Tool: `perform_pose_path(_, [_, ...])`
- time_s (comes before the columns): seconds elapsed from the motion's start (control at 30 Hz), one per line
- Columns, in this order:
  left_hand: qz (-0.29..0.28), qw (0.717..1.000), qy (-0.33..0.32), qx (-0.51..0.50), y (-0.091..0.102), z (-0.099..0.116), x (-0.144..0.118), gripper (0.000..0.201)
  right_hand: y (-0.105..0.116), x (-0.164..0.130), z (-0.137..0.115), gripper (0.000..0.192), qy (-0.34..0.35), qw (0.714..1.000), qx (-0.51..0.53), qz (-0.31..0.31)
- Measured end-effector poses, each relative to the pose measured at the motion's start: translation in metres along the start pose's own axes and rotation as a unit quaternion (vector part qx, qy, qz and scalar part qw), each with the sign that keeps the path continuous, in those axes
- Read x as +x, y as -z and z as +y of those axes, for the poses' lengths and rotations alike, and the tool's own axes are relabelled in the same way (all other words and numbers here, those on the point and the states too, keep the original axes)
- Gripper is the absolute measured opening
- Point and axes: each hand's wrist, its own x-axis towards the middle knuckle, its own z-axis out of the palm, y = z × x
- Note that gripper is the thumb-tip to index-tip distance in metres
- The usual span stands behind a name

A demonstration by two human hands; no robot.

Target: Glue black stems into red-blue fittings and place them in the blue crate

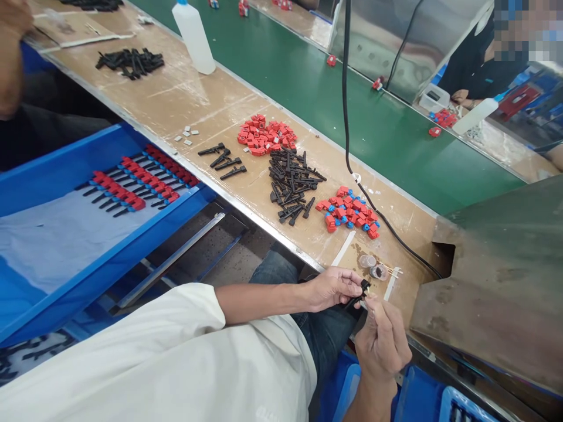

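My left hand (335, 288) pinches a black plastic part (365, 285) between thumb and fingers, just over the table's front edge. Close against it is my right hand (383, 335), its fingers closed around a thin pale stick (369, 291) whose tip meets the part; most of the stick is hidden by the fingers. Two small clear cups stand just beyond my hands, one (366, 261) pale and one (379, 272) with dark contents. Thin wooden sticks (394, 271) lie beside them. To their left is a pile of red and blue pieces (349, 211).
Black parts (292, 179) and red pieces (266, 135) are heaped farther left. A blue tray (101, 258) holds rows of red-and-black assemblies. A black cable (347, 105) hangs across the table. Behind runs a green belt (281, 70); a white bottle (196, 41) stands near it. Other people sit nearby.
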Motion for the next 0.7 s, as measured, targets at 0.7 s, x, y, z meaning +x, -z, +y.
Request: perform_pose_path(0.7, [-0.035, 0.997, 0.057, -0.042, 0.002, 0.000, -0.006, 0.039, 0.002, -0.008, -0.009, 0.010, -0.183, 0.978, 0.005, 0.100])
